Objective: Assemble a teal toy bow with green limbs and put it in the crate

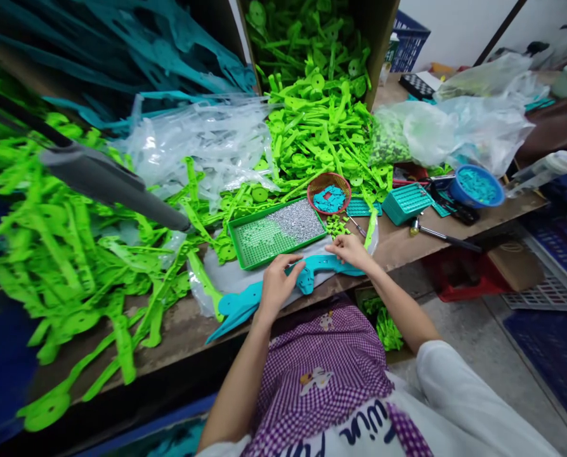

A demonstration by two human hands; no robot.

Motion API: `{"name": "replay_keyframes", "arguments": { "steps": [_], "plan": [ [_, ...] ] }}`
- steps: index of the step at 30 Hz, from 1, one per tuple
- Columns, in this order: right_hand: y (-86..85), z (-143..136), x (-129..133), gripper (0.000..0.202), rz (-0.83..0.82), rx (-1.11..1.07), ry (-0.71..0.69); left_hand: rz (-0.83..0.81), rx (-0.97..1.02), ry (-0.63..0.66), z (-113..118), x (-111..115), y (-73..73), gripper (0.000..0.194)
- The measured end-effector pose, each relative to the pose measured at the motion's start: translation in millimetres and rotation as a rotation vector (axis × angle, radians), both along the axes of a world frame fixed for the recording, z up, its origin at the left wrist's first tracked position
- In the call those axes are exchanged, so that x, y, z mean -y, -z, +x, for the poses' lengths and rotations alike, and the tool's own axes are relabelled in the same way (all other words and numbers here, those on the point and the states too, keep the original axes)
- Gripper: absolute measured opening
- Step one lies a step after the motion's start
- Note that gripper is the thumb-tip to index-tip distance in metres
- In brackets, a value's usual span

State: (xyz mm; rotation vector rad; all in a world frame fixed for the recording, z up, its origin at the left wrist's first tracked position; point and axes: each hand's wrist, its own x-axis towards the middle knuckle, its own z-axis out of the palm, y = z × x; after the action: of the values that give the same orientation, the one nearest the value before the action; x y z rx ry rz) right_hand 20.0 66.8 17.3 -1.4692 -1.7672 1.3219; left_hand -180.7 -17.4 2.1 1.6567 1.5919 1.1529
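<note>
hands [312,270] on teal part [307,277], green tray [245,249]

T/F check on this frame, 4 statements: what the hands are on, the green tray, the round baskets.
1. Both hands rest on a teal plastic piece at the table edge. True: left hand and right hand both touch it.
2. The green tray holds small silvery parts. True.
3. The red-brown basket is full of green parts. False: it holds teal parts.
4. The blue bowl sits left of the tray. False: it is far to the right.
</note>
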Motion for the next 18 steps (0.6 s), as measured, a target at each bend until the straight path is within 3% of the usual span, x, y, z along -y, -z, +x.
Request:
{"name": "replay_keyframes", "arguments": {
  "steps": [6,10,13,18],
  "plan": [
    [-9.0,18,13,0.040,0.037,-0.085,0.079,0.009,-0.162,0.132,5,-1,2.0,0.027],
    [-15.8,38,34,0.025,0.248,0.024,0.092,-0.034,-0.332,0.235,0,2,12.1,0.040],
    [-9.5,39,39,0.014,0.394,0.195,0.133,-0.010,-0.373,0.162,0,6,21.6,0.044],
    [8.2,16,37,0.014,0.401,0.335,0.151,-0.035,-0.403,0.027,6,10,26.6,0.050]
  ]
}}
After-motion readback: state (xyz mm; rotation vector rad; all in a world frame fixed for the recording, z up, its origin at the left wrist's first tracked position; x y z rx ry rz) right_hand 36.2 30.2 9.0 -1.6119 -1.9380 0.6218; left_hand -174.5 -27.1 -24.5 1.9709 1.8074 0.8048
